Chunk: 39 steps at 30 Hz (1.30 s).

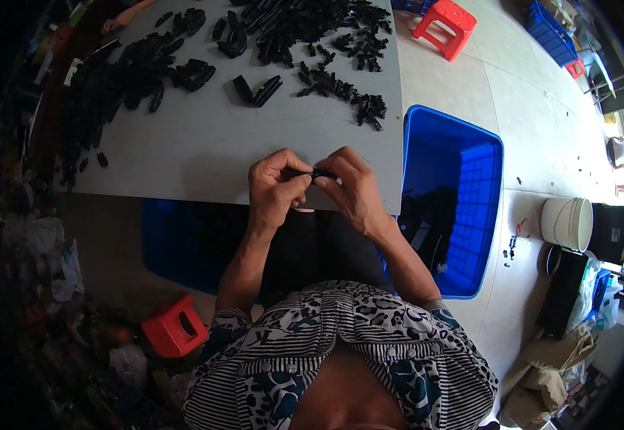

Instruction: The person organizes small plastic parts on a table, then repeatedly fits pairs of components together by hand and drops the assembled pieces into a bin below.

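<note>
Both my hands meet over the front edge of the grey table (183, 161), fingers pinched round a small black plastic part (315, 174). My left hand (277, 188) grips its left end between thumb and fingers. The right end sits in the pinch of my right hand (351, 188). Much of the part is hidden by my fingertips. Beyond my hands lies a pair of longer black plastic pieces (257, 92) set in a V. Small black clip-like pieces (344, 93) are heaped at the far right of the table, and curved black pieces (122, 79) at the left.
A blue crate (495, 208) with black parts inside stands against the table's right side; another blue crate (176, 247) is partly under the table. Red stools (176, 326) are on the floor. A white bucket (566, 223) stands at right. Someone's hand (117, 23) shows at the far left.
</note>
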Tool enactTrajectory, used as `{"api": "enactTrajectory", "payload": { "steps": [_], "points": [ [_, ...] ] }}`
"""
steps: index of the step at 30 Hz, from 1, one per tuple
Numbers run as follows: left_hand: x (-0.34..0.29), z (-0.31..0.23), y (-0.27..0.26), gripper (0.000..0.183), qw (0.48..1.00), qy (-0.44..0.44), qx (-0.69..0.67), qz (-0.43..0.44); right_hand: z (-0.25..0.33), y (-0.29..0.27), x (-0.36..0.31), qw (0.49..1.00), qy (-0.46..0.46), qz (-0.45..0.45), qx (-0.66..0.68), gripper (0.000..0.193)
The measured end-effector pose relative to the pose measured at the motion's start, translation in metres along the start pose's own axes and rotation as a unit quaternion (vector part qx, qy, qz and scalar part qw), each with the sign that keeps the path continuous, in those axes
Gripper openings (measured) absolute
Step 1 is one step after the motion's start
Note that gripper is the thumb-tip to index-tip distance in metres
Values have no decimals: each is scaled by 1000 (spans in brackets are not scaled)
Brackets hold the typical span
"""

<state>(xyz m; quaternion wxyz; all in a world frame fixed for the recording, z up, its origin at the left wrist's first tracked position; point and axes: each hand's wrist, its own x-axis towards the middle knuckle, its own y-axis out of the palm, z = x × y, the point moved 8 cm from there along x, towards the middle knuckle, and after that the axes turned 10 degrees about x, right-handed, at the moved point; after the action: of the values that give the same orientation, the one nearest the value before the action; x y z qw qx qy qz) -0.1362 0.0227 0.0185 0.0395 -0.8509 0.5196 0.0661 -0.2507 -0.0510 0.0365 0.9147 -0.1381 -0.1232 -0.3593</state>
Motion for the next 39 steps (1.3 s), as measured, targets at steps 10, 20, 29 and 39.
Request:
{"api": "enactTrajectory", "payload": {
  "steps": [10, 20, 29, 39],
  "points": [
    [-23, -2, -18, 6, 998, -1, 61, 5, -8, 24, -6, 993, 39, 105, 23, 18],
    [-62, 29, -104, 8, 917, -112, 372, 87, -48, -79, 27, 921, 79, -137, -355, 14],
    [52, -50, -66, 22, 781, 176, 557, -222, -44, -67, 19, 917, 19, -108, -384, 15],
    [121, -23, -40, 29, 638, 207, 711, -210, -6, -57, -2, 970, -107, -149, -158, 19]
  ]
}}
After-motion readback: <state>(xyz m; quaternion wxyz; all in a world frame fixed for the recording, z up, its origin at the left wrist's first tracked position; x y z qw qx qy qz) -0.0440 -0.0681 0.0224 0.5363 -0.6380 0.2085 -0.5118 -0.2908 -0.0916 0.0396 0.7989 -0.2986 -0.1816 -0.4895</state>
